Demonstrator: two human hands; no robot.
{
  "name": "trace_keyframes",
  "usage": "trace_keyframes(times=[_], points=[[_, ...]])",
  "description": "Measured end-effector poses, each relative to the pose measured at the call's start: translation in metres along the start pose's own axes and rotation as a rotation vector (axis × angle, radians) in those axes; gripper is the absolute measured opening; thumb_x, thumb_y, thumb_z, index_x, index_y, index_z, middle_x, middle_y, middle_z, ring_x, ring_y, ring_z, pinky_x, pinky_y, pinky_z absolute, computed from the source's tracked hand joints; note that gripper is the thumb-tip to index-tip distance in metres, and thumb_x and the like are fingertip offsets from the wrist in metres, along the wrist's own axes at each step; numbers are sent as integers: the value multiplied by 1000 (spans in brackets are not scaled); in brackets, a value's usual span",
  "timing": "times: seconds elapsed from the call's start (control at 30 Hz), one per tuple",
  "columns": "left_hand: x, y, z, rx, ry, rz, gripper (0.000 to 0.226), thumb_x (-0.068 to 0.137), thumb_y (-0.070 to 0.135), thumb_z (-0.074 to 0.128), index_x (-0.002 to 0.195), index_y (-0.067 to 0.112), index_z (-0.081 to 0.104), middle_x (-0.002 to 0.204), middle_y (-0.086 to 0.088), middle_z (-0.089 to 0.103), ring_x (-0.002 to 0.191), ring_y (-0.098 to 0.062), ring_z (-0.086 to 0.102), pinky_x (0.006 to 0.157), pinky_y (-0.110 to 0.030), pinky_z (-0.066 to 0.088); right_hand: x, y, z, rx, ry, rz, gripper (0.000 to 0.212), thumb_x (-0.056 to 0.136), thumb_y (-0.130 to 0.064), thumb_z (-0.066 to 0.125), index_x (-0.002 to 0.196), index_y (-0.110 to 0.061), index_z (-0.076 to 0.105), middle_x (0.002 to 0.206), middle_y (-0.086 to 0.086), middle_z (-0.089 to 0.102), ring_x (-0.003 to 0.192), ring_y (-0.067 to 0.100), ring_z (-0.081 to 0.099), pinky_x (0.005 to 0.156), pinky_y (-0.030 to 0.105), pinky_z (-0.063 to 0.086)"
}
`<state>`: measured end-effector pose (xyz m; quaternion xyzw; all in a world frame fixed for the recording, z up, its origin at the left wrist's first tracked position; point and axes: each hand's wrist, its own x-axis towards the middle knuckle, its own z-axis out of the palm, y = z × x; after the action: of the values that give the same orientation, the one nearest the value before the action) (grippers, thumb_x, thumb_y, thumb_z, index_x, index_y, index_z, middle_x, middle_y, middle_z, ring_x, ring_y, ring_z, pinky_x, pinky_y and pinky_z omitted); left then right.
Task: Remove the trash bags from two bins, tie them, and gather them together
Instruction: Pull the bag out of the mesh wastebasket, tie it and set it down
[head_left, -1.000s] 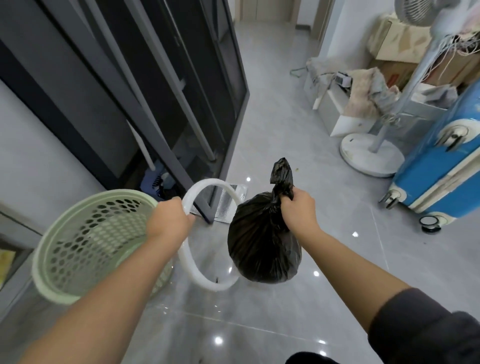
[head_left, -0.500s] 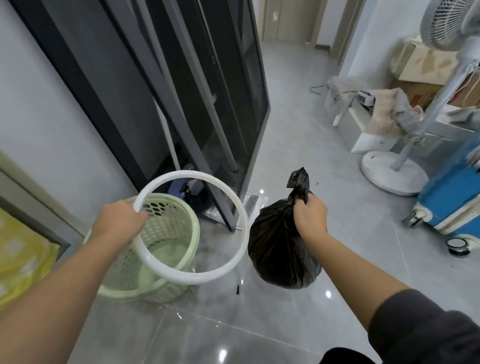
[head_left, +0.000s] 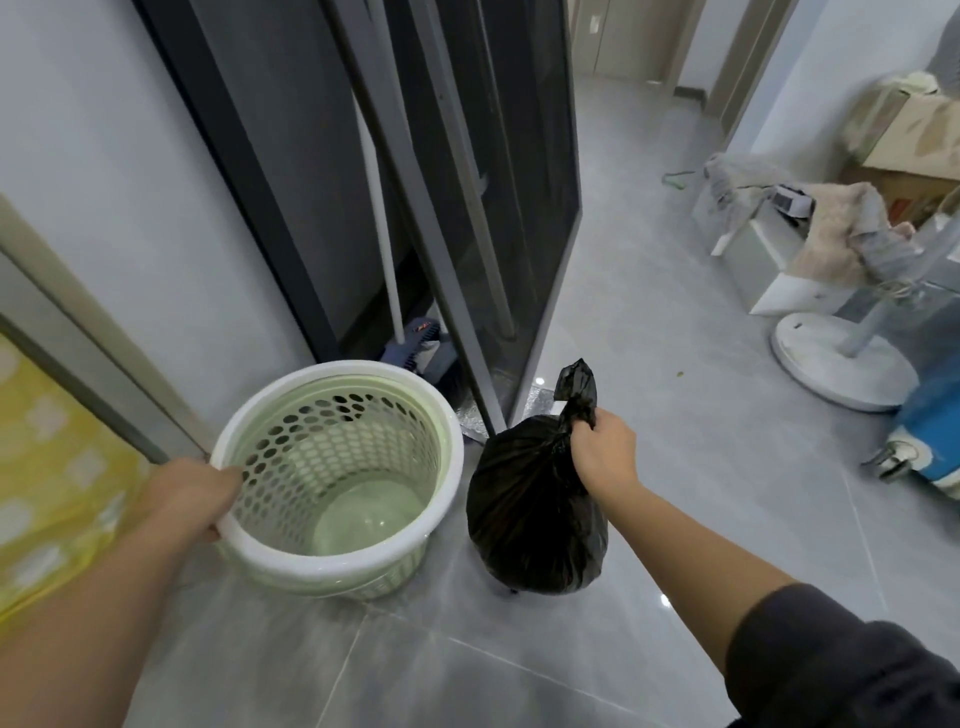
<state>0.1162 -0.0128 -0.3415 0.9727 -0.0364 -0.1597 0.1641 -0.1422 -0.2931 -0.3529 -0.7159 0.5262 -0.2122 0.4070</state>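
ring: white ring (head_left: 311, 565) has been lowered from mid-air and seated on the rim of the green bin (head_left: 332, 431) | left hand (head_left: 192, 493): now gripped on the ring at the bin's left edge | black bag (head_left: 535, 509): brought in just beside the bin

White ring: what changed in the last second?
The left hand swung the white ring from mid-air down onto the rim of the green bin and still grips it. Unchanged: the right hand holds the tied black bag by its neck, beside the bin.
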Motion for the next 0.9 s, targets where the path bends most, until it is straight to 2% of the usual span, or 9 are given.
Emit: trace_keyframes(times=[0.17, 0.37, 0.43, 0.5, 0.6, 0.67, 0.73, 0.8, 0.9], points=[[11, -16, 5, 71, 45, 8, 34, 86, 29, 56, 66, 2, 63, 55, -13, 62, 50, -27, 61, 47, -26, 45, -3, -6, 16, 5, -45, -15, 32, 89, -6, 41, 58, -13, 34, 58, 3, 41, 53, 15, 36, 48, 30, 26], [15, -22, 15, 49, -46, -73, 29, 87, 31, 55, 80, 3, 63, 62, -14, 68, 48, -28, 67, 55, -40, 59, -6, -5, 25, -2, -72, -24, 26, 89, -7, 41, 63, -8, 40, 58, 3, 43, 54, 16, 38, 50, 30, 29], [13, -20, 16, 12, -68, -115, 23, 88, 20, 54, 89, -1, 62, 68, -18, 68, 49, -30, 67, 49, -39, 58, -6, -4, 27, 5, -85, -22, 23, 89, -7, 42, 65, -8, 42, 60, 4, 44, 56, 19, 38, 51, 31, 29], [9, -18, 18, 4, -70, -132, 20, 89, 12, 53, 95, -6, 60, 75, -22, 66, 54, -33, 66, 40, -30, 48, -6, -1, 28, -1, -97, -7, 22, 88, -9, 42, 66, -9, 45, 63, 5, 47, 59, 20, 41, 53, 32, 31], [-1, -12, 21, 49, -28, -127, 24, 89, 17, 55, 100, -4, 56, 84, -20, 62, 61, -32, 60, 45, -27, 41, -6, 6, 28, 0, -97, 17, 28, 88, -11, 42, 60, -13, 41, 61, 3, 47, 59, 21, 42, 56, 33, 32], [-7, 0, 24, 153, 117, -45, 38, 89, 30, 53, 111, -1, 52, 101, -21, 59, 81, -36, 60, 62, -35, 49, -7, 9, 27, 8, -93, 26, 32, 89, -11, 43, 58, -16, 37, 59, 2, 44, 58, 20, 40, 55, 32, 31], [-11, 20, 35, 211, 168, 169, 51, 87, 39, 49, 123, 3, 47, 120, -22, 54, 106, -40, 54, 85, -46, 49, -9, 13, 26, 18, -94, 35, 33, 89, -11, 43, 57, -16, 36, 59, 1, 44, 58, 19, 40, 54, 32, 30], [-25, 47, 54, 138, 74, 412, 56, 87, 41, 47, 132, 9, 42, 132, -18, 50, 118, -36, 49, 97, -50, 44, -12, 15, 25, 25, -93, 46, 33, 88, -11, 44, 56, -18, 37, 60, 1, 44, 59, 20, 41, 54, 32, 30], [-61, 87, 86, 109, -82, 632, 61, 92, 46, 42, 143, 15, 29, 145, -8, 40, 132, -27, 40, 105, -46, 37, -18, 20, 22, 34, -88, 52, 34, 88, -11, 44, 56, -17, 37, 60, 1, 44, 59, 19, 39, 54, 32, 30]])
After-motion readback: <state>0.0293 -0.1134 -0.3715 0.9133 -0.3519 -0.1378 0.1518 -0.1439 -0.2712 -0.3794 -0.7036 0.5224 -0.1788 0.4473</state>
